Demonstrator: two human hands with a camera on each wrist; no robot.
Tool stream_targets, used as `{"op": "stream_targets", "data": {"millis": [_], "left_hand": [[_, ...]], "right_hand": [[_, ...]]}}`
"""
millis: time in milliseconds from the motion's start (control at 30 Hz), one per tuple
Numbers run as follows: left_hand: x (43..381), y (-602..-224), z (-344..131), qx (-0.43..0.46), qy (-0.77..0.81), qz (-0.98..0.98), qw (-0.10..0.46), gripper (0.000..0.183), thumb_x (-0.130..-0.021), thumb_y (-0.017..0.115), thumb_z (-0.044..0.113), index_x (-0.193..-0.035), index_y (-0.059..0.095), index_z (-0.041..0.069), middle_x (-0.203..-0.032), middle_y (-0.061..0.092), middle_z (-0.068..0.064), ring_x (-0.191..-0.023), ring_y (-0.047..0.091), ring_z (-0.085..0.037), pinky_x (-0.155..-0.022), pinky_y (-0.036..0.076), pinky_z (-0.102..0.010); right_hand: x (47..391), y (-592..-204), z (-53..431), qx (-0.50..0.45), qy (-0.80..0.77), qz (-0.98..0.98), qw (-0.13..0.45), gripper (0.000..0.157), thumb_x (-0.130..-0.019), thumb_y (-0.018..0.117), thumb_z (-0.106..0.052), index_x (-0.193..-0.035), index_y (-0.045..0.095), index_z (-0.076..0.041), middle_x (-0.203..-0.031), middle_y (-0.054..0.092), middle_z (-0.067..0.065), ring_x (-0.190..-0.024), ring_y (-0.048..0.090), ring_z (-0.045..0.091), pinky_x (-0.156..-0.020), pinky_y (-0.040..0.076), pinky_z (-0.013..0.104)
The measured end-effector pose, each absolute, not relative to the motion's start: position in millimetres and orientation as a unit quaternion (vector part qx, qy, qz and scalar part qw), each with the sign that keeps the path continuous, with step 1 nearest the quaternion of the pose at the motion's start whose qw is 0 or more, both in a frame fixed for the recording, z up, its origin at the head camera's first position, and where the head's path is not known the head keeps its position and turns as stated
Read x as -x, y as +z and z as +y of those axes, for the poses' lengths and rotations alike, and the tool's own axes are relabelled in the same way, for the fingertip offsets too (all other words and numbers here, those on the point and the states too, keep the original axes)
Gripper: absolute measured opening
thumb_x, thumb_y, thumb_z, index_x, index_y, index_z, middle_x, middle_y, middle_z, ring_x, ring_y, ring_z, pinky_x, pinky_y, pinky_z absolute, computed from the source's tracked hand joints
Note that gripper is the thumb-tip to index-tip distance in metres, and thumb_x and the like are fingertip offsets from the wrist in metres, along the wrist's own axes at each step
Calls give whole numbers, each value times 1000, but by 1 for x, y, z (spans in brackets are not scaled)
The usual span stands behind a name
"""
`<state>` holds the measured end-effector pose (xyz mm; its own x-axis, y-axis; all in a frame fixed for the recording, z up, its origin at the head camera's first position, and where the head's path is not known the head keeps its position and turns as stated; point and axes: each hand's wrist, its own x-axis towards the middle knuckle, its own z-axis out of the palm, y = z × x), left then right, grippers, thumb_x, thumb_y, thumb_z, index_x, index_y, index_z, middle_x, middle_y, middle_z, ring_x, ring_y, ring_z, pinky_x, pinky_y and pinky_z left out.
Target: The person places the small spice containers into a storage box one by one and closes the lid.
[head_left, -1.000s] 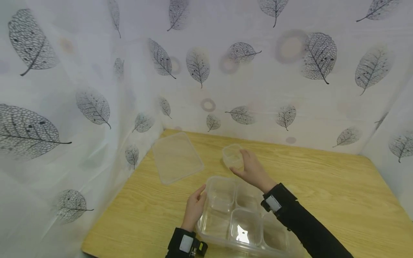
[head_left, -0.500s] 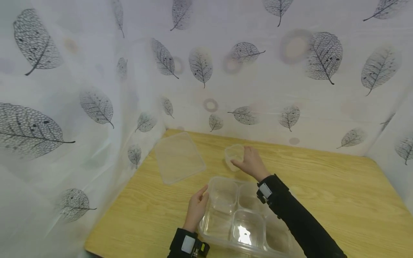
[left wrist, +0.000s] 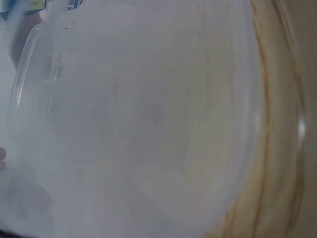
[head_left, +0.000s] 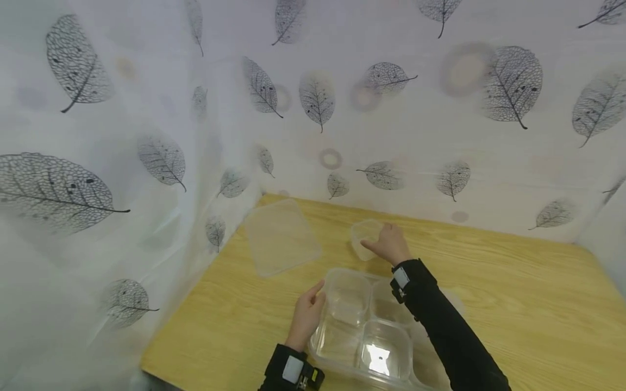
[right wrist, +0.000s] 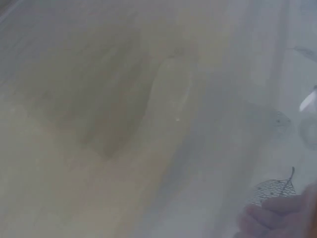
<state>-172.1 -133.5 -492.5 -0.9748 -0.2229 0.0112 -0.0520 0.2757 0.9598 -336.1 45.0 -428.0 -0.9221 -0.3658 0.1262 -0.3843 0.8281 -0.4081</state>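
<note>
On the wooden table a large clear plastic box (head_left: pixel 337 365) holds several smaller clear tubs, one of them a square tub (head_left: pixel 386 350) with a bright reflection. My left hand (head_left: pixel 305 317) holds the box's left rim near its far corner. Beyond the box, a small clear tub (head_left: pixel 364 236) stands alone on the table. My right hand (head_left: pixel 391 244) grips its right side, thumb in front and fingers behind. The left wrist view is filled by the clear box wall (left wrist: pixel 148 119). In the right wrist view, blurred clear plastic covers most, with fingers (right wrist: pixel 277 218) at lower right.
A flat clear square lid (head_left: pixel 283 239) lies at the back left of the table (head_left: pixel 528 304). White sheeting (head_left: pixel 391 125) printed with leaves hangs behind and at the sides. My right forearm (head_left: pixel 440 320) crosses above the box's right part and hides some tubs.
The head view has swung left, so everything sits farther right. My right hand has turned and shifted toward the small tub's right side. The small tub and my left hand stay in place.
</note>
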Motion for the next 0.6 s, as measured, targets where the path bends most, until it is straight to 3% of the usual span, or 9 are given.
{"op": "stream_targets", "data": {"millis": [67,133,267,367,600], "left_hand": [[172,-494,-133,-79,-591,-799,81,33,-82,41,23,-113,44,12,-106,47,-7,-71,46,-11,-57,40,-24],[172,-495,-132,-76,-590,-800,82,33,-82,41,23,-113,44,12,-93,52,-11,-60,46,-12,-50,40,-24],[172,-493,-132,-77,-602,-791,77,33,-82,41,22,-113,44,12,-91,52,-8,-51,43,-11,-43,37,-21],[171,-488,-131,-79,-610,-785,75,33,-82,42,18,-113,44,9,-92,52,-8,-50,42,-9,-43,36,-20],[164,-469,-126,-84,-608,-785,79,32,-82,40,11,-113,43,2,-76,51,-15,-42,34,-5,-38,31,-16]], "right_hand": [[336,-431,46,-193,224,-955,27,70,-68,51,-45,-95,42,19,-102,36,34,-96,30,42,-81,25,44],[337,-436,47,-193,213,-957,29,73,-69,50,-45,-99,39,20,-103,35,35,-97,29,42,-82,24,43],[340,-448,46,-193,189,-962,41,80,-68,48,-49,-106,33,20,-103,35,35,-97,30,42,-84,23,42],[343,-455,46,-191,182,-962,63,82,-67,49,-50,-105,32,22,-101,35,35,-95,31,42,-83,23,43],[346,-468,43,-173,151,-967,114,87,-64,50,-53,-106,31,21,-101,36,33,-94,33,39,-82,23,42]]}}
